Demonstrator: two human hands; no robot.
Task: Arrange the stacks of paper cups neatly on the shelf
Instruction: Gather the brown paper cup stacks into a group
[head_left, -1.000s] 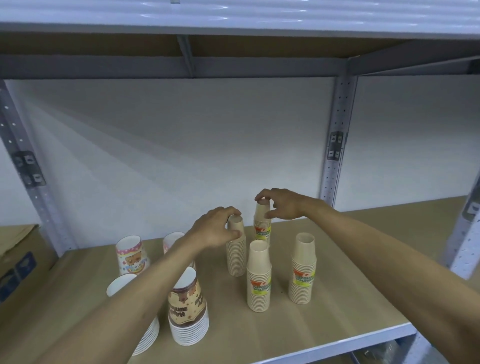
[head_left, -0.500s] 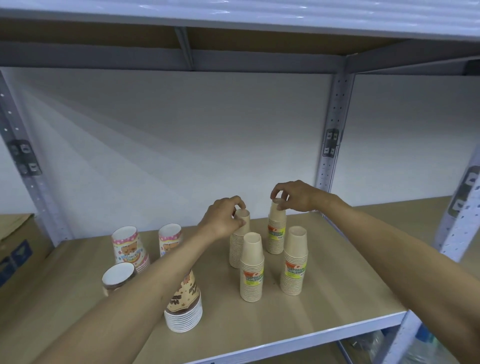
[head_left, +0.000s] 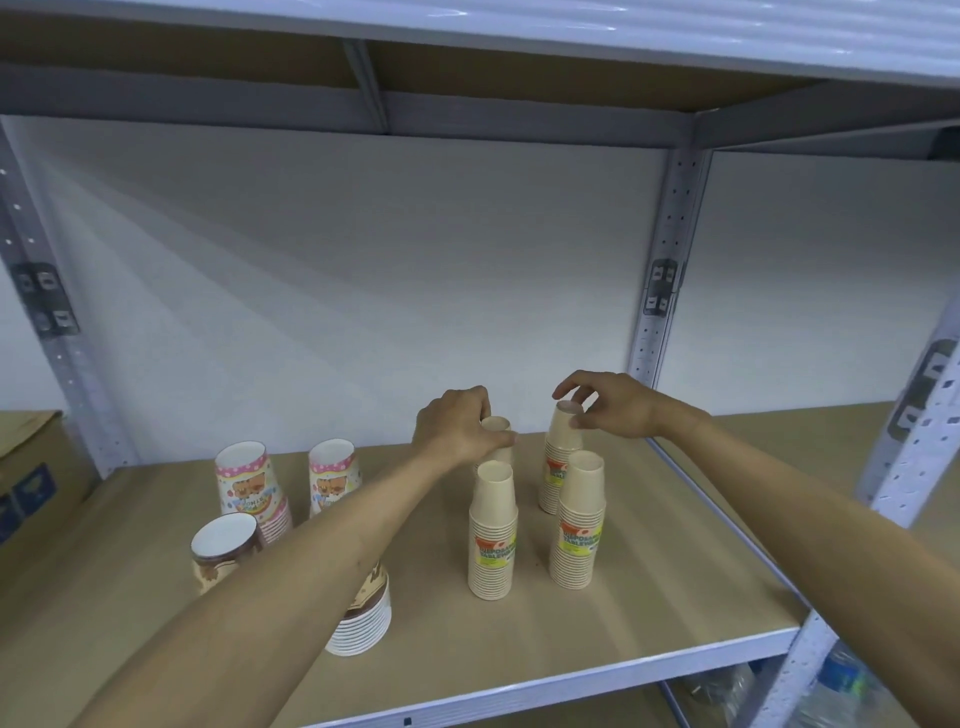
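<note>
Four beige paper cup stacks stand upside down on the shelf board (head_left: 649, 597). My left hand (head_left: 457, 428) grips the top of the back-left beige stack (head_left: 497, 426), whose lower part is hidden behind the front-left stack (head_left: 491, 540). My right hand (head_left: 608, 402) pinches the top of the back-right beige stack (head_left: 561, 457), just behind the front-right stack (head_left: 579, 525). To the left stand two pink bear-print stacks (head_left: 249, 483) (head_left: 332, 475) and two brown-print stacks (head_left: 223, 551) (head_left: 363, 618), the nearer one partly hidden by my left forearm.
A white wall closes the shelf's back. A grey perforated upright (head_left: 660, 280) rises at the back right and another (head_left: 909, 467) at the front right. A cardboard box (head_left: 31, 478) sits at the far left. Plastic bottles (head_left: 841, 686) lie below the shelf's front edge.
Both hands have kept hold of the back stacks. The right-hand stack has shifted right, and now stands behind the front-right stack. The view has risen a little.
</note>
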